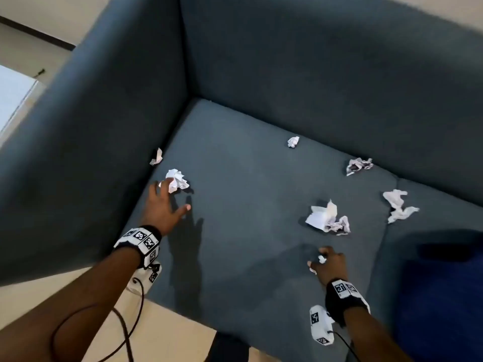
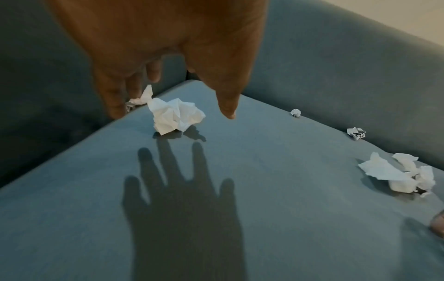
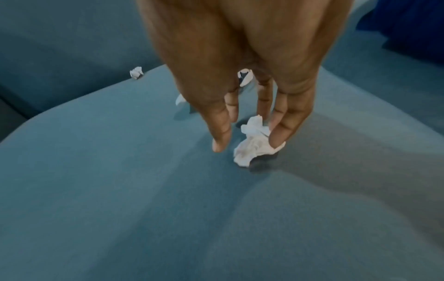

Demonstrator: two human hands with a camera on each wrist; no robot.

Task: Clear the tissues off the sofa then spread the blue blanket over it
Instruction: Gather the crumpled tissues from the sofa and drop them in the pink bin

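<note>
Several crumpled white tissues lie on the grey-blue sofa seat (image 1: 243,283). My left hand (image 1: 173,195) hovers open with spread fingers just short of one crumpled tissue (image 1: 177,178) (image 2: 176,116) near the armrest; it casts a shadow on the seat. My right hand (image 1: 320,259) (image 3: 247,145) reaches down over a small tissue (image 3: 252,146); its fingertips (image 3: 276,140) touch the tissue while the thumb stands a little apart. The blue blanket (image 1: 439,296) lies bunched at the right end of the sofa.
More tissues sit by the armrest crease (image 1: 156,156), along the backrest (image 1: 293,141) (image 1: 358,165), mid-seat (image 1: 326,218) and on the neighbouring cushion (image 1: 398,205). The armrest (image 1: 91,152) rises on the left. Pale floor (image 1: 170,335) shows in front.
</note>
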